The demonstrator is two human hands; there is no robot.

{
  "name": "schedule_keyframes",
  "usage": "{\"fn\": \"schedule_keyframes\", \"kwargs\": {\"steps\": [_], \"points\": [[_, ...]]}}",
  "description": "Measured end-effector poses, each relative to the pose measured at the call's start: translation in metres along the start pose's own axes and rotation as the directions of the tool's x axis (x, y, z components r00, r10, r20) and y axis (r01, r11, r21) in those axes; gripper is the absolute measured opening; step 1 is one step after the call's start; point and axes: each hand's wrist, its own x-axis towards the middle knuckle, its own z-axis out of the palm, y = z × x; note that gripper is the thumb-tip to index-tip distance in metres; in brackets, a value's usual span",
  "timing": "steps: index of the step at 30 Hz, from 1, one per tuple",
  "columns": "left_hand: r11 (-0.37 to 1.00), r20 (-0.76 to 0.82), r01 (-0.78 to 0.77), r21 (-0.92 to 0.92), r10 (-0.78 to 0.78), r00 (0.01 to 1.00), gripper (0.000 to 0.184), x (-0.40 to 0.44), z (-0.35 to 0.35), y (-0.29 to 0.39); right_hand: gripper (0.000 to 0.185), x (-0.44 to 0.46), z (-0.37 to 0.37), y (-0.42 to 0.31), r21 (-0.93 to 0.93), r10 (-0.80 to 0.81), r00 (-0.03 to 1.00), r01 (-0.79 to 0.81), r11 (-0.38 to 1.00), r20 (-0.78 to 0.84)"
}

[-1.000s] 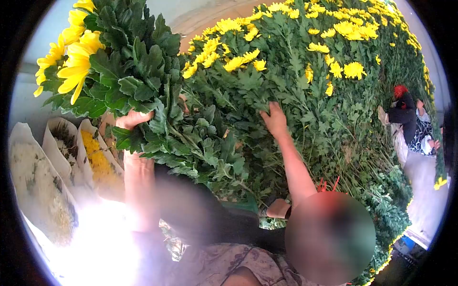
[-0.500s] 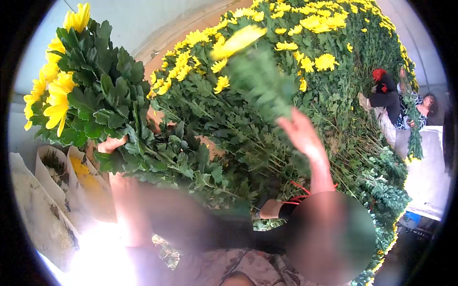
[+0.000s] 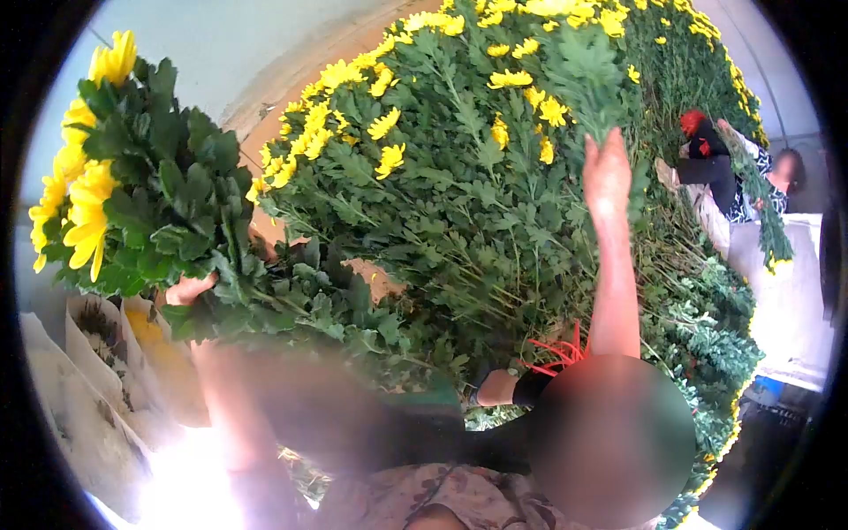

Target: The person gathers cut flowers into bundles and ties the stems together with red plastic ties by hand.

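Note:
My left hand [image 3: 190,289] is closed around a bunch of yellow chrysanthemums [image 3: 163,190], the flower heads facing the left edge of the head view. Leaves cover most of its fingers. My right hand [image 3: 608,177] is raised over the large heap of cut chrysanthemums [image 3: 442,203], closed on the stem of a single chrysanthemum [image 3: 583,75]. Its leaves are smeared by motion and point up, and its flower head blends with the yellow blooms at the top. The heap's stems lie toward me.
Paper-like wrapping sleeves [image 3: 93,344] stand at the lower left. Red ties [image 3: 561,353] hang near my knee. At the right, another person [image 3: 742,181] sits by the heap with a chrysanthemum bunch [image 3: 776,234], beside a white surface [image 3: 791,309].
My right hand has moved up and to the right, and its chrysanthemum has swung from leaning left to nearly upright. The bunch in my left hand has shifted slightly left and down in view.

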Motion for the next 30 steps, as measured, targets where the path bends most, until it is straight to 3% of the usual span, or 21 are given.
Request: {"fn": "schedule_keyframes", "kwargs": {"steps": [2, 5, 7, 9, 11, 13, 17, 22, 23, 25, 26, 27, 29, 30], "points": [[0.988, 0.128, -0.022, 0.155, 0.002, 0.992, 0.064, 0.005, 0.007, 0.005, 0.032, 0.001, 0.027, 0.008, -0.027, 0.058, 0.997, -0.057, 0.998, 0.048], [0.989, 0.066, -0.037, 0.144, 0.028, 0.997, 0.063, 0.002, 0.016, 0.006, 0.037, -0.013, 0.073, 0.032, -0.034, 0.113, 0.986, -0.11, 0.993, 0.126], [0.99, 0.027, -0.044, 0.131, 0.041, 0.999, 0.062, 0.002, 0.022, 0.005, 0.05, -0.025, 0.095, 0.037, -0.087, 0.265, 0.944, -0.252, 0.964, 0.197], [0.992, 0.004, -0.048, 0.121, 0.048, 0.999, 0.062, 0.003, 0.027, 0.003, 0.062, -0.037, 0.109, 0.039, -0.046, 0.301, 0.923, -0.299, 0.953, 0.239], [0.992, -0.013, -0.048, 0.121, 0.049, 0.999, 0.061, 0.002, 0.029, 0.003, 0.086, -0.046, 0.127, 0.034, -0.059, 0.312, 0.92, -0.307, 0.95, 0.238], [0.992, -0.027, -0.044, 0.118, 0.048, 0.998, 0.061, 0.002, 0.032, 0.003, 0.094, -0.054, 0.139, 0.03, -0.093, 0.289, 0.907, -0.274, 0.957, 0.307], [0.993, -0.046, -0.048, 0.105, 0.053, 0.998, 0.06, 0.002, 0.037, 0.002, 0.094, -0.056, 0.148, 0.022, -0.14, 0.312, 0.856, -0.279, 0.95, 0.412], [0.996, -0.042, -0.082, 0.048, 0.084, 0.996, 0.06, 0.009, 0.048, 0.002, 0.085, -0.049, 0.119, 0.032, 0.015, 0.259, 0.805, -0.316, 0.949, 0.534], [0.995, -0.042, -0.091, 0.03, 0.092, 0.995, 0.06, 0.01, 0.052, 0.002, 0.085, -0.052, 0.116, 0.044, 0.018, 0.257, 0.813, -0.312, 0.95, 0.523], [0.994, -0.047, -0.111, -0.009, 0.11, 0.993, 0.06, 0.014, 0.06, 0.001, 0.069, -0.062, 0.113, 0.074, 0.115, 0.126, 0.936, -0.172, 0.978, 0.329], [0.994, -0.073, -0.106, -0.036, 0.103, 0.992, 0.06, 0.014, 0.064, -0.001, 0.063, -0.056, 0.092, 0.078, 0.209, 0.145, 0.917, -0.235, 0.949, 0.371], [0.992, -0.108, -0.101, -0.071, 0.093, 0.99, 0.06, 0.013, 0.068, -0.004, 0.06, -0.052, 0.073, 0.077, 0.162, 0.162, 0.93, -0.225, 0.961, 0.331], [0.991, -0.272, -0.046, -0.128, 0.01, 0.962, 0.055, 0.011, 0.069, -0.009, 0.05, -0.038, 0.019, 0.069, 0.315, 0.139, 0.929, -0.254, 0.915, 0.343], [0.968, -0.288, 0.033, -0.25, -0.107, 0.952, 0.048, 0.012, 0.089, -0.002, 0.042, -0.035, 0.001, 0.064, 0.302, 0.074, 0.981, -0.127, 0.945, 0.18]]}}
